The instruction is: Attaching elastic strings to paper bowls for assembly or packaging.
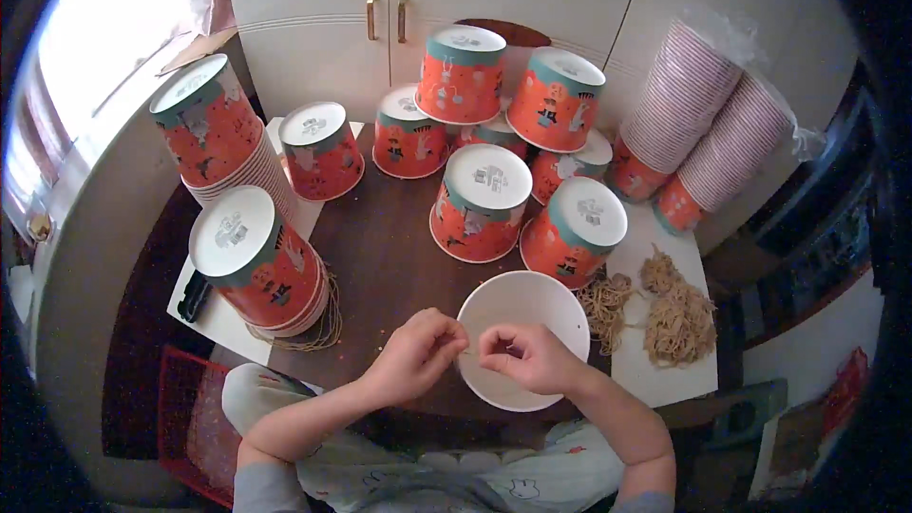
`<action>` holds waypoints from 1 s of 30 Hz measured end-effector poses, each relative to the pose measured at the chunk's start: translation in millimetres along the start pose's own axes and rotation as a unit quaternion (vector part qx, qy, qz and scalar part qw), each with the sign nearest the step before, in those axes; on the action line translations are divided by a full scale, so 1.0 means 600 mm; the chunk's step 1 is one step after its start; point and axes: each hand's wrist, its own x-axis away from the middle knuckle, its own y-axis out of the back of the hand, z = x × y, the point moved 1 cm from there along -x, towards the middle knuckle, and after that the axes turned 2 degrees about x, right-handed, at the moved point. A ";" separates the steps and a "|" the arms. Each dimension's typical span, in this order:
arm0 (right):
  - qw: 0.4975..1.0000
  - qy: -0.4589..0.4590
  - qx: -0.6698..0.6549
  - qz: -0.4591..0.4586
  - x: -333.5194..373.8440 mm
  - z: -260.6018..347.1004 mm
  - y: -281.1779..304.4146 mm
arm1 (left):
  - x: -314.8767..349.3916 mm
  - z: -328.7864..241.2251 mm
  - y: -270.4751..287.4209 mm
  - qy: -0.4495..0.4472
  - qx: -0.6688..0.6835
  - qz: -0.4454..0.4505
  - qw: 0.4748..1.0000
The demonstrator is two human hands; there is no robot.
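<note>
A white paper bucket (pixel 524 296) stands upright with its open mouth facing me, in front of my body. My left hand (pixel 418 358) is at its left rim, thumb and fingers pinched together. Over the mouth, my right hand (pixel 534 359) is curled, thumb against forefinger. A faint thin strand seems to run between the two pinches, too fine to make out. Right of the bucket lie a small tangle (pixel 606 309) and a larger heap (pixel 677 318) of thin tan strands, like rubber bands or twine.
Upside-down orange paper buckets (pixel 480 228) with teal bands stand across the dark table (pixel 366 256), some stacked. Tall nested stacks in clear plastic (pixel 679 85) lean at the right. Tan loops (pixel 328 318) surround the front-left stack (pixel 275 275). A red crate (pixel 176 408) sits lower left.
</note>
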 end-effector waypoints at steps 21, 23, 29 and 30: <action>0.996 0.015 0.003 -0.092 0.007 0.027 -0.006 | 0.000 -0.044 0.011 -0.262 -0.284 -0.046 0.921; 0.995 0.015 -0.010 -0.097 0.008 0.026 -0.005 | -0.003 -0.040 0.010 -0.268 -0.295 -0.049 0.916; 0.952 0.057 -0.233 -0.192 0.023 0.065 0.021 | -0.015 -0.022 0.043 -0.153 -0.179 0.067 0.970; 0.952 0.056 -0.234 -0.191 0.026 0.069 0.024 | -0.017 -0.016 0.047 -0.151 -0.179 0.067 0.970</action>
